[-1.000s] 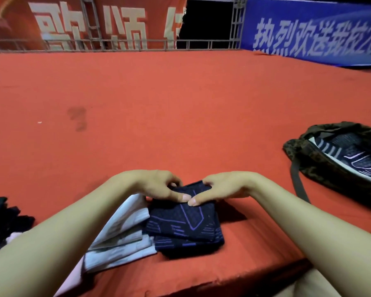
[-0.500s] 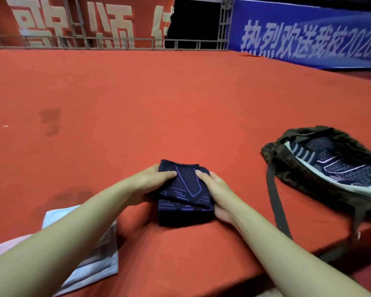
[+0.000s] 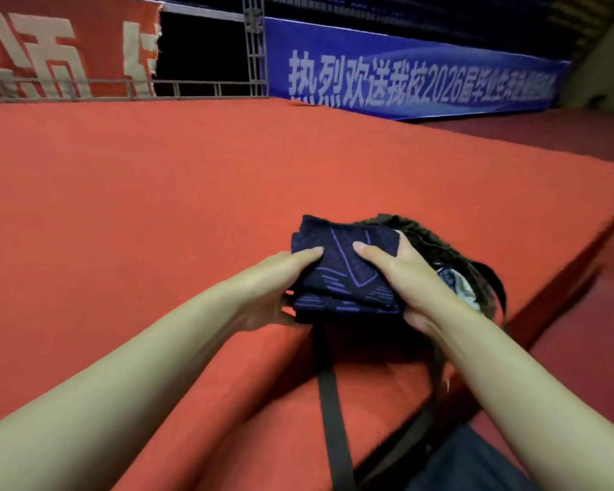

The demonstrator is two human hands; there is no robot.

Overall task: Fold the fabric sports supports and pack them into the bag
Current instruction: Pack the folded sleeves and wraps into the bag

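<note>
Hands are meeting at the middle of the head view, both clamped on a folded stack of dark navy fabric supports (image 3: 344, 274) with purple line patterns. The left hand (image 3: 280, 285) is gripping the stack's left edge, its thumb lying flat across the top and its fingers curling underneath, where they are mostly hidden. The right hand (image 3: 401, 274) is gripping the right edge in the same way, thumb stretched over the top face, fingers wrapping below. The two thumbs are pointing toward each other, apart, with the purple V-shaped marking showing between them.

The stack is being held level above the red carpeted platform (image 3: 156, 193), directly in front of and partly covering the dark mottled bag (image 3: 451, 253), which is lying on the platform just behind the right hand. Whether the stack is touching the bag cannot be told. Something pale and patterned is showing inside the bag's opening, beside the right wrist. A dark strap (image 3: 332, 402) is trailing from under the stack toward the near edge of the platform.

Beyond the platform, a blue banner (image 3: 422, 79) with white characters is hanging at the right, a red banner (image 3: 50, 54) with pale characters at the left, and a grey metal truss (image 3: 254, 47) is standing between them.
</note>
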